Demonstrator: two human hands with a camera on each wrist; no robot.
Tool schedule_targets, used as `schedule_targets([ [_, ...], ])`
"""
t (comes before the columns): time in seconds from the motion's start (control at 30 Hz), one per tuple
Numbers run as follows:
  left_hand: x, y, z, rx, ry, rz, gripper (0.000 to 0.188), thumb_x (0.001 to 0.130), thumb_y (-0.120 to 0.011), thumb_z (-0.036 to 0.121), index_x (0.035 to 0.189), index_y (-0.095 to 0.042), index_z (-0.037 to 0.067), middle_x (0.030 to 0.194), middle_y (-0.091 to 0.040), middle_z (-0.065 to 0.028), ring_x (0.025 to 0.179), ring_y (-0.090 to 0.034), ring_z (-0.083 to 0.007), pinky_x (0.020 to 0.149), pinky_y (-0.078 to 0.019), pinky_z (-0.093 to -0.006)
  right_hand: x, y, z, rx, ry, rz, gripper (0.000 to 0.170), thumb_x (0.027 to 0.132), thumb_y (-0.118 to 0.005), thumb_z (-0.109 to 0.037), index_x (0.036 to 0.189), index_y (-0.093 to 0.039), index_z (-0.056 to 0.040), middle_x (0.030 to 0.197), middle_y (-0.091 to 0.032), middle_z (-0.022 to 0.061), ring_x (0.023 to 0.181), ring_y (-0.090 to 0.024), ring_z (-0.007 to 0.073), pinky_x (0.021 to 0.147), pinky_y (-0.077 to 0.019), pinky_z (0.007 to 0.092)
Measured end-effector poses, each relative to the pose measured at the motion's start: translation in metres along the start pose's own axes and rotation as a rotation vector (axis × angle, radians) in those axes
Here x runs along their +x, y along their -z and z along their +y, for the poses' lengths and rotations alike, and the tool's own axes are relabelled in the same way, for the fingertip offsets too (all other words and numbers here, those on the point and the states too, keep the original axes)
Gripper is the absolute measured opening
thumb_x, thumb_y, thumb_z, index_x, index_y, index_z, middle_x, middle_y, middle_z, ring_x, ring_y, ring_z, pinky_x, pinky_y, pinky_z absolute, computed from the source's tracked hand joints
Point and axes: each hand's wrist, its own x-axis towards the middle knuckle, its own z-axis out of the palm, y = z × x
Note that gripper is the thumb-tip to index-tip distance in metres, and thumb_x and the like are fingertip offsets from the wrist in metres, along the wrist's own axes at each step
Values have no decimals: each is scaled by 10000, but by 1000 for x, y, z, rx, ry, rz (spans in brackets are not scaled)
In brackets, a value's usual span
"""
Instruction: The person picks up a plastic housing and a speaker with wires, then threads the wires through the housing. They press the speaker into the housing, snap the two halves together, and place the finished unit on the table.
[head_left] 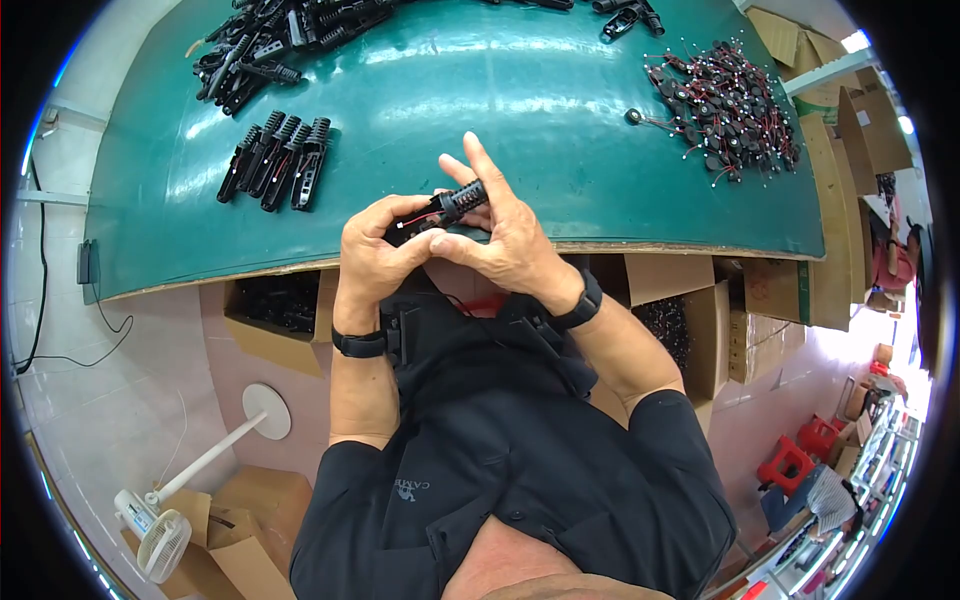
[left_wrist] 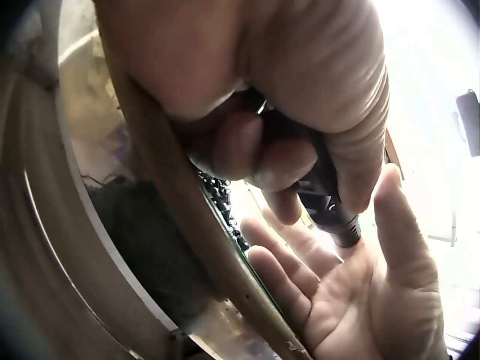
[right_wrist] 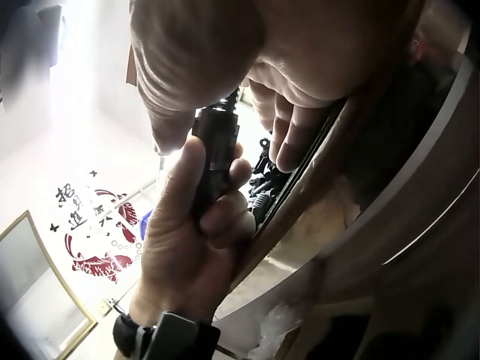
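Near the table's front edge, the left hand (head_left: 378,250) grips a black part (head_left: 462,200) with a ribbed coil end and a thin red wire. Facing it, the right hand (head_left: 512,245) has its index and middle fingers raised, its thumb beside the left thumb and the coil end close to its palm. In the left wrist view the right hand (left_wrist: 360,300) shows a spread palm by the part (left_wrist: 326,199). Left fingers and thumb wrap the part (right_wrist: 216,150) in the right wrist view, under the right hand (right_wrist: 225,60), which partly hides the coil.
Several similar black parts (head_left: 275,160) lie in a row at left on the green table (head_left: 430,110), below a larger black pile (head_left: 285,35). Small black pieces with red wires (head_left: 725,110) are heaped at right. Open cardboard boxes (head_left: 270,340) stand under the front edge.
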Motion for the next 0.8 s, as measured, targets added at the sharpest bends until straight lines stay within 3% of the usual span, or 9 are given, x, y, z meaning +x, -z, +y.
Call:
schedule_targets([
  [0.13,1,3,2,1,20,-13,370,811,-894,110,1137,-753,8,993,-765,-76,895,-723,-145,793,-566,-280,6,9,0,-127,54,-21,1169,875,-892,-304,1702,-90,-107,1637,-403,257,1389,-567,298,1112,-523,417],
  [0.23,-1,3,0,6,34,-31,372,815,-895,118,1140,-752,7,993,-763,-74,898,-720,-142,794,-565,-279,5,-1,3,31,8,-18,1174,875,-893,-301,1704,-83,-111,1627,-420,255,1354,-597,281,1098,-536,411],
  [0.8,5,2,-1,-5,24,-35,368,823,-895,141,1129,-746,1,972,-754,-67,872,-701,-132,775,-557,-278,2,2,6,-3,14,-65,1130,922,-851,-213,1706,-44,-110,1629,-415,256,1219,-654,194,1042,-555,347],
])
